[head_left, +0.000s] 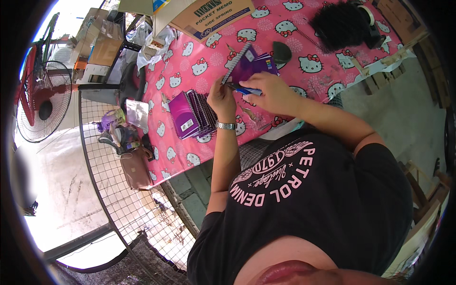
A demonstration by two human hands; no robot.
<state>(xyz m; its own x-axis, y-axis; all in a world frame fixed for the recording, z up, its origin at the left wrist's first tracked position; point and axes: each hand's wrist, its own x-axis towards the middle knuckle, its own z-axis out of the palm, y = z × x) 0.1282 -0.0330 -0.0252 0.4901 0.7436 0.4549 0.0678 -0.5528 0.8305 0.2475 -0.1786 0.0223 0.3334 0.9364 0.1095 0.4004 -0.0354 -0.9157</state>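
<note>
A purple spiral notebook [243, 70] lies tilted on the pink table, its coil along the left edge. At the near end of that coil, my left hand [221, 100] is closed with the fingertips pinching the notebook's corner. My right hand [274, 94] is wrapped round blue-handled pliers [249, 90], whose jaws point left at the coil's end by my left fingertips. Left of my left wrist sits a stack of similar purple spiral notebooks [182, 114], coils facing right. A dark rounded object [281, 53] rests just beyond the notebook; I cannot make out its kind.
A cardboard box [213, 18] stands at the far side of the patterned pink tablecloth [199, 85]. At far right lies a bristly black bundle [335, 26], perhaps coils. Bags [137, 168] crowd the left edge, beside wire mesh [107, 190] and a fan [45, 107].
</note>
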